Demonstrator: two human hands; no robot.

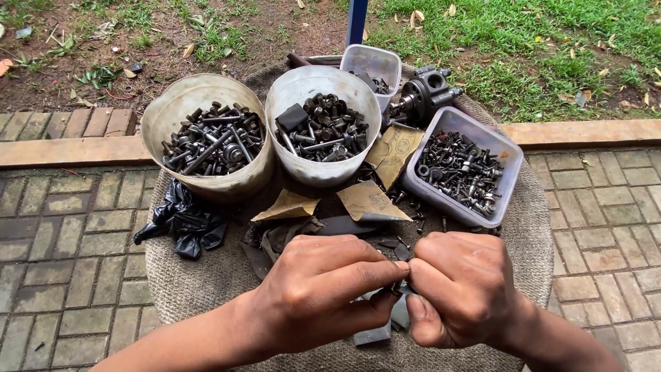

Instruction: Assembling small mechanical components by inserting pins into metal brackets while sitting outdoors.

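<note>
While both hands meet at the lower centre of the frame, the left hand [323,293] and the right hand [463,289] are each closed in a pinch on one small dark metal part [399,284], held between thumb and fingertips where the two hands touch. The part is mostly hidden by the fingers; its kind cannot be told. It sits just above the round surface covered in coarse grey-brown fabric [206,282].

Behind the hands, toward the middle of the frame, lie torn pieces of tan sandpaper [368,201] and flat dark scraps. A crumpled black plastic bag [182,220] lies at the left edge of the surface.

In the upper left of the surface stands a round, dented cream plastic tub [172,114] filled with dark bolts and shafts. Just beside it, at upper centre, stands a second round white plastic tub [323,172] holding similar dark metal parts. To the right, a rectangular clear plastic tray [506,189] holds small screws, nuts and washers. Behind the tubs sits a smaller square clear container [368,58], and next to it a dark metal mechanical assembly [420,96].

Brick paving surrounds the surface; grass and bare soil fill the top of the frame.
</note>
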